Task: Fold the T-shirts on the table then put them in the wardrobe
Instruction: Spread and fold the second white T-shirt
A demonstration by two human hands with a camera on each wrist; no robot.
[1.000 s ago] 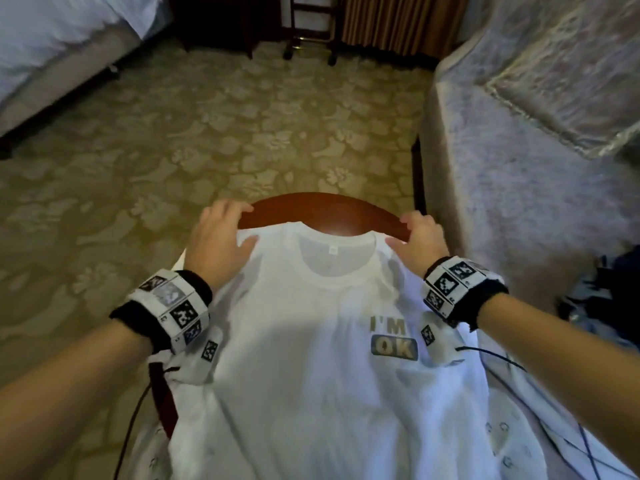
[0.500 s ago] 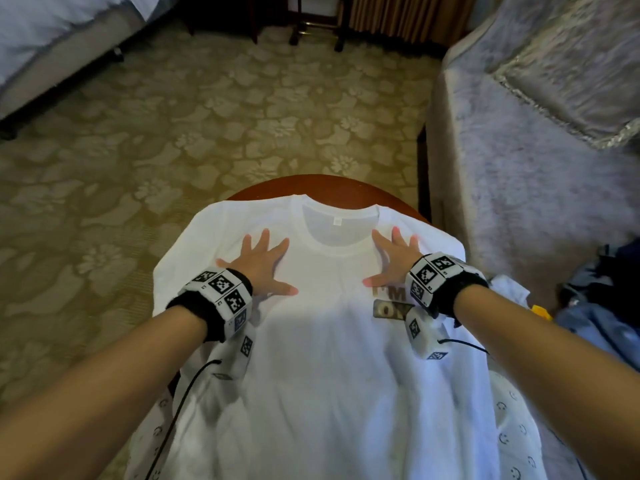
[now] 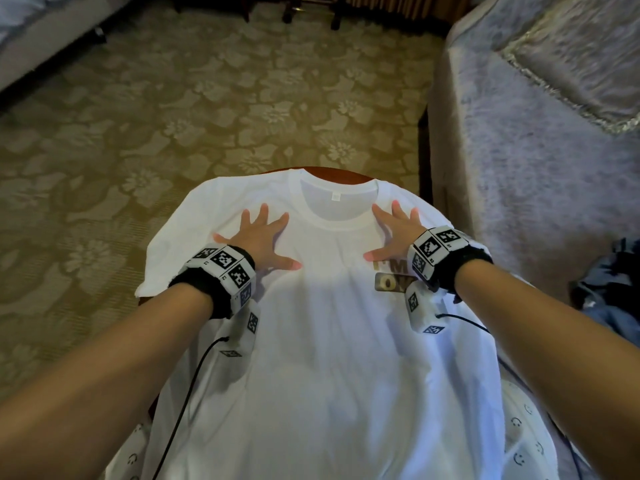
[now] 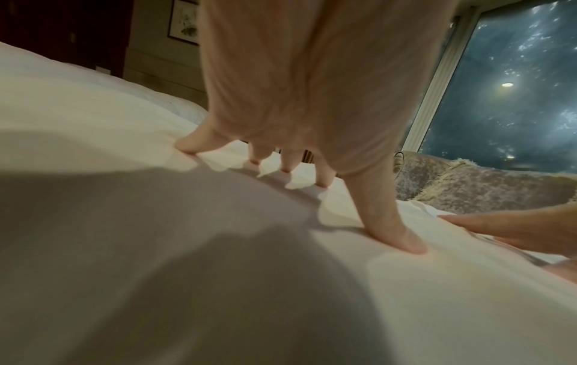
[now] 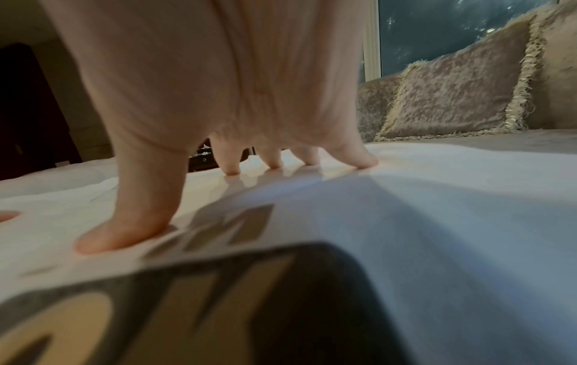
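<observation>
A white T-shirt (image 3: pixel 329 341) with an "I'M OK" print (image 3: pixel 391 282) lies front up on a round wooden table (image 3: pixel 332 173), collar at the far edge. My left hand (image 3: pixel 259 237) presses flat on the chest left of the collar, fingers spread. My right hand (image 3: pixel 394 233) presses flat right of the collar, its thumb beside the print. In the left wrist view the spread fingertips (image 4: pixel 406 244) dent the white cloth (image 4: pixel 125 222). In the right wrist view the thumb (image 5: pixel 125 234) rests by the print (image 5: pixel 218 232). A second white garment with small smiley marks (image 3: pixel 526 438) lies under the shirt.
A grey sofa (image 3: pixel 536 150) with a fringed cushion (image 3: pixel 571 53) stands close on the right. Blue clothing (image 3: pixel 609 292) lies at the right edge. Patterned carpet (image 3: pixel 173 116) stretches beyond the table. A bed corner (image 3: pixel 41 36) is at the far left.
Both hands left the shirt's shoulders at the far edge, came back towards me and now press flat on the chest. Since half a second ago they have barely moved.
</observation>
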